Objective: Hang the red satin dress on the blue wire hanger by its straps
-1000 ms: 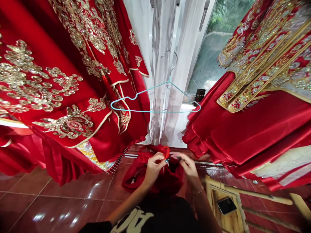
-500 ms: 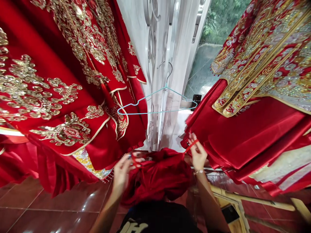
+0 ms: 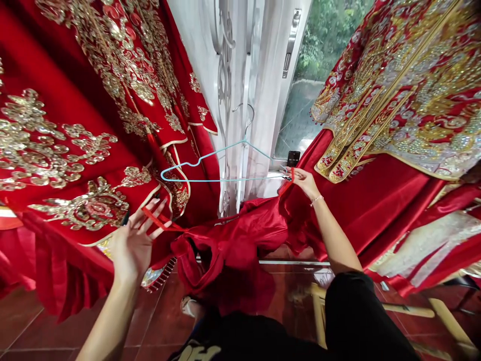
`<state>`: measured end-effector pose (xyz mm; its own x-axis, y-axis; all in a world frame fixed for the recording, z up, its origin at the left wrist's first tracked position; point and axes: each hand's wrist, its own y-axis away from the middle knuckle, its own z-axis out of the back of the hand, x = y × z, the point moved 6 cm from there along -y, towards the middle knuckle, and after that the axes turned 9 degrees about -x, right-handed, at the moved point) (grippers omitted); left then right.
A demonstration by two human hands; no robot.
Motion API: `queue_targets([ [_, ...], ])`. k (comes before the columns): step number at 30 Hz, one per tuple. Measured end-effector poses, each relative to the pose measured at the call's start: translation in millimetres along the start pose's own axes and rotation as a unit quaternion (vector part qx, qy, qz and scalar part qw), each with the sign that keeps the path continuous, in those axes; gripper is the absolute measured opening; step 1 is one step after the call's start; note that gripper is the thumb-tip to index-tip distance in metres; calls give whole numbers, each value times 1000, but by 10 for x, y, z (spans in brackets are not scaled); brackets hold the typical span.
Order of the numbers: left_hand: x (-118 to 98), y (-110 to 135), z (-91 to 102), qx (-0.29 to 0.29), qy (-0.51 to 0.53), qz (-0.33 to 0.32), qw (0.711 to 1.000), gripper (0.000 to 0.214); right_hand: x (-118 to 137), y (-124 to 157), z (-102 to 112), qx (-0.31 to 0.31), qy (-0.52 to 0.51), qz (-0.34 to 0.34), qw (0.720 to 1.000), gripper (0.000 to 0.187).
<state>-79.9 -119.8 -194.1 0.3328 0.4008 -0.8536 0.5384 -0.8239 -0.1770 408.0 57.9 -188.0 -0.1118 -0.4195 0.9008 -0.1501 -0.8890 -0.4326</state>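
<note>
A light-blue wire hanger (image 3: 210, 179) hangs by its metal hook in front of the white ironwork. Below it droops a red satin garment (image 3: 240, 233), held up by narrow ribbon loops at its two sides. My left hand (image 3: 131, 245), palm up and fingers spread, has the left red ribbon loop (image 3: 156, 218) stretched across its fingers, below the hanger's left end. With the fingers of my right hand (image 3: 303, 181) I pinch the right red ribbon loop (image 3: 286, 188) at the hanger's right end. Whether this loop is around the wire cannot be made out.
Red gowns with gold beadwork (image 3: 97, 205) hang close on the left. A beaded red and gold outfit (image 3: 376, 125) hangs on the right. A phone (image 3: 293, 158) stands by the glass door. Wooden bars (image 3: 409, 310) lie low at the right, above red floor tiles (image 3: 150, 311).
My hands have moved apart and up, spreading the garment wider and lifting it. My right hand has reached the hanger's right end. The left ribbon loop is now stretched over my spread fingers.
</note>
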Motion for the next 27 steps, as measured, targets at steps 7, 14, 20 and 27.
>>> queue_targets([
  [7, -126, -71, 94, 2, -22, -27, 999, 30, 310, 2, -263, 68, 37, 24, 997, 51],
  [14, -162, -187, -54, 41, -18, -34, 998, 34, 718, 20, -482, 207, 101, 11, 973, 46],
  [20, -168, -479, -210, 59, -16, -31, 998, 46, 1055, 70, -331, 313, 224, 50, 922, 48],
  [27, -243, -896, -844, 146, -71, -1, 987, 56, 895, -73, -239, 145, 243, 119, 952, 57],
])
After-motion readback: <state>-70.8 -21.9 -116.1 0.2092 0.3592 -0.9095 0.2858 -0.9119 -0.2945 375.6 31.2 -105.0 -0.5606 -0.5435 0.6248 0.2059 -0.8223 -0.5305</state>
